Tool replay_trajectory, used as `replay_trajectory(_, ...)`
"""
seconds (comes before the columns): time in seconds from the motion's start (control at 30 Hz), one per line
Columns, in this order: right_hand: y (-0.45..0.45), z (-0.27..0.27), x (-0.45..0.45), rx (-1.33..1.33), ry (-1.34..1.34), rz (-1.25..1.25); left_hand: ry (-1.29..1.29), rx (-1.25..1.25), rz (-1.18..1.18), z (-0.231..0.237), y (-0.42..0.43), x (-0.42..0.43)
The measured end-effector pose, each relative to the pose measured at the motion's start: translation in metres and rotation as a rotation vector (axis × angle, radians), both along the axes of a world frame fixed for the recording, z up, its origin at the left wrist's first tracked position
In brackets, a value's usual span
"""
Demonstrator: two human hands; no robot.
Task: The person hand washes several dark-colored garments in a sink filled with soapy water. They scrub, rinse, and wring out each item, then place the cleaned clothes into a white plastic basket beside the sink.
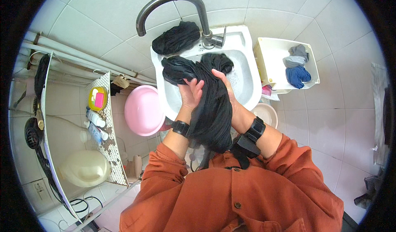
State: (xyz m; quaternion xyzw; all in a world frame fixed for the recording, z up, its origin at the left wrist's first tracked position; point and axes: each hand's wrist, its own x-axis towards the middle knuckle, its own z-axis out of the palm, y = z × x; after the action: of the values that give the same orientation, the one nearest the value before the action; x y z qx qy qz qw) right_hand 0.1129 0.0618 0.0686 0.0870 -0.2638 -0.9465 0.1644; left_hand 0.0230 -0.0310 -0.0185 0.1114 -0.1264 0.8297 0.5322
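Observation:
A long black cloth garment (213, 108) lies across both palms, its near end hanging towards my body and its far part bunched in the white washbasin (244, 77). My left hand (193, 92) is under its left side, fingers loosely curled and spread, not closed round it. On the other side my right hand (227, 88) supports the cloth, with its thumb or a finger along the edge. A second dark bundle of black cloth (176, 38) rests on the basin's back left corner, beside the curved metal faucet (198, 3). Some water shows in the basin.
A pink plastic basin (144, 109) is left of the washbasin. To the right stands a cream plastic bin (272, 65) with grey and blue cloths. A perforated shelf (116, 154) at left holds a yellow soap dish (97, 98) and tubes. A pale round basin (267, 114) sits lower right.

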Motion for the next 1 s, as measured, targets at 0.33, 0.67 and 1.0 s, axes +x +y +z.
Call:
replay_trajectory(0.33,0.013,-0.008,0.001,0.761,0.076,0.083,0.521,-0.974,0.423,0.069,0.010,-0.043)
replay_trajectory(0.67,0.020,-0.034,0.000,1.893,0.066,-0.082,1.850,-1.646,0.663,0.038,0.020,-0.055)
replay_trajectory(1.0,0.052,-0.023,0.015,1.006,-0.164,0.034,0.761,-0.995,0.266,0.049,-0.020,-0.045)
